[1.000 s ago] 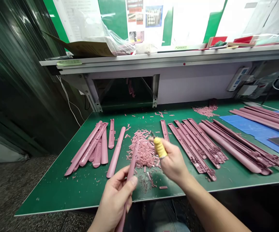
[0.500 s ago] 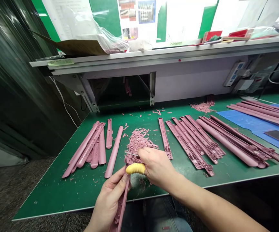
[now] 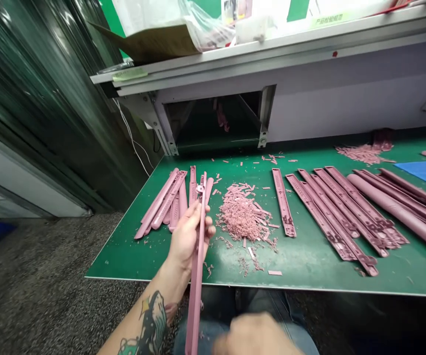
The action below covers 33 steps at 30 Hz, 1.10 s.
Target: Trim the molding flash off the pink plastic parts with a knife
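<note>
My left hand (image 3: 186,237) is closed around a long pink plastic strip-shaped part (image 3: 195,286), tilted upright over the table's front edge. Small moulded bosses show near its upper end. My right hand (image 3: 257,337) is low at the bottom of the view, in front of my lap and apart from the part. Motion smears its fingers, so what they hold, if anything, cannot be seen. Just right of my left hand lies a heap of pink shavings and small chips (image 3: 243,212). A pale sliver (image 3: 251,254) lies in front of the heap.
Similar pink parts (image 3: 159,204) are piled on the left of the green table (image 3: 124,256). A single part (image 3: 283,203) and a row of several (image 3: 331,217) lie to the right. More chips (image 3: 364,153) sit at the back. A shelf (image 3: 235,55) spans above.
My right hand, earlier with a thin blade-like tool at the part, has dropped down toward my lap. My left hand has shifted up with the part. The view has turned left.
</note>
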Each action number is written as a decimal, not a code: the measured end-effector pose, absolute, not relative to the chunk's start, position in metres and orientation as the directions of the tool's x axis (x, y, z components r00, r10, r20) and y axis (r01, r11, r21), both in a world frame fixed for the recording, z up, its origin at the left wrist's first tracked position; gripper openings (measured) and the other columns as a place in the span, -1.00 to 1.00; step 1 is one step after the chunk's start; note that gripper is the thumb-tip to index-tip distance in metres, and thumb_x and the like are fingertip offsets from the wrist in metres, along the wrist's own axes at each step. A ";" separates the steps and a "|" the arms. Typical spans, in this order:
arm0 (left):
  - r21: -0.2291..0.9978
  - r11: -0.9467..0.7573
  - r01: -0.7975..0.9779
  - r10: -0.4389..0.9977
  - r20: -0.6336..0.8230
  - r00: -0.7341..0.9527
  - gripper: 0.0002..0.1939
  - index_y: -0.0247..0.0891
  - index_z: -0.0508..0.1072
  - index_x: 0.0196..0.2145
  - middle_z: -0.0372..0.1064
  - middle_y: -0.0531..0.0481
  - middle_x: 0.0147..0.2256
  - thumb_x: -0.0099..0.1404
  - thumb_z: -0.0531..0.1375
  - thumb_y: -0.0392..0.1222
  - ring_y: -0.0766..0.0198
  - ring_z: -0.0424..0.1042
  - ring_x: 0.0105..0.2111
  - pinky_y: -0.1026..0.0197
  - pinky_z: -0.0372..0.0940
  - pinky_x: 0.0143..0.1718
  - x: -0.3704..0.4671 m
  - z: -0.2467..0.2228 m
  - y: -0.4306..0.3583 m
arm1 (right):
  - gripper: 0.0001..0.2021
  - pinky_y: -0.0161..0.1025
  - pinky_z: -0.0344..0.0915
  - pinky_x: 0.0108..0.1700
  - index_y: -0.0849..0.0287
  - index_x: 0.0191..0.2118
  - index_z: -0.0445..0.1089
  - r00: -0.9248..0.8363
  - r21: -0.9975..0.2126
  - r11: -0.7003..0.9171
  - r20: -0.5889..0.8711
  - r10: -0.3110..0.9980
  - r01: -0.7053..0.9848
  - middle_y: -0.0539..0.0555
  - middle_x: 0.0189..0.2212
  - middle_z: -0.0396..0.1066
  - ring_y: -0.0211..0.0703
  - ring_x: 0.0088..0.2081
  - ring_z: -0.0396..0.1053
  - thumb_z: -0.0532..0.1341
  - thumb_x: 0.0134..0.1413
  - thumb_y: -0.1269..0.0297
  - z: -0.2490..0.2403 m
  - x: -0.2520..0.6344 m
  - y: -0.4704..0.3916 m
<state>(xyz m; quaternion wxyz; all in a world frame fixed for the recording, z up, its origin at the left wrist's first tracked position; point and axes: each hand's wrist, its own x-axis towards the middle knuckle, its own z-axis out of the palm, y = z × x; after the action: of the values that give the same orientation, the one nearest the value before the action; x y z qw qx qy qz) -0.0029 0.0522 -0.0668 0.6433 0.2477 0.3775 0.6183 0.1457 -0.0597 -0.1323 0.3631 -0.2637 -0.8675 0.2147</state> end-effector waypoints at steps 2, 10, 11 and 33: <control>0.785 0.189 -0.590 0.975 -0.221 0.018 -0.87 -0.27 0.41 -0.28 0.32 0.12 -0.45 0.27 0.21 -0.16 0.57 0.20 -0.73 0.51 0.11 -0.80 -0.002 -0.069 0.034 | -0.75 -0.38 0.28 -0.32 0.10 -0.02 0.31 -0.518 -0.640 0.695 0.493 0.699 0.329 0.03 -0.32 0.50 -0.25 -0.37 0.43 -0.05 0.34 0.26 -0.109 0.159 -0.030; 0.803 0.268 -0.533 0.963 -0.229 0.139 -0.60 -0.08 0.43 -0.10 0.34 0.18 -0.53 0.12 0.30 0.07 0.57 0.17 -0.83 0.50 0.15 -0.87 0.014 -0.086 -0.013 | -0.67 -0.35 0.02 -0.46 0.14 -0.48 0.14 -0.134 -0.797 0.453 0.438 0.889 0.400 -0.10 -0.58 0.17 -0.31 -0.53 0.12 0.08 0.27 0.11 -0.059 0.150 0.026; 0.804 0.256 -0.536 0.967 -0.221 0.130 -0.60 -0.05 0.44 -0.11 0.34 0.18 -0.53 0.11 0.31 0.07 0.56 0.19 -0.82 0.51 0.16 -0.87 0.015 -0.086 -0.014 | -0.64 -0.34 -0.01 -0.47 0.14 -0.51 0.10 -0.121 -0.792 0.454 0.446 0.887 0.408 -0.10 -0.60 0.14 -0.32 -0.54 0.09 0.07 0.28 0.10 -0.060 0.148 0.025; 0.839 0.199 -0.506 0.973 -0.230 0.000 -0.70 -0.09 0.53 -0.30 0.35 0.15 -0.61 0.02 0.37 0.05 0.55 0.18 -0.84 0.52 0.13 -0.87 0.021 -0.077 -0.025 | -0.52 -0.31 -0.06 -0.48 0.17 -0.57 0.17 -0.085 -0.623 0.491 0.564 0.821 0.609 -0.03 -0.62 0.14 -0.30 -0.56 0.09 -0.05 0.32 0.00 -0.072 0.145 0.017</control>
<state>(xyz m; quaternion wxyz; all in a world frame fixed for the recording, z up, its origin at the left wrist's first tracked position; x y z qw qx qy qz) 0.0207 -0.0250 -0.0768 0.6502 0.2780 0.4201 0.5687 0.1448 0.0166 -0.0721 0.4647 -0.4913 -0.7277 0.1143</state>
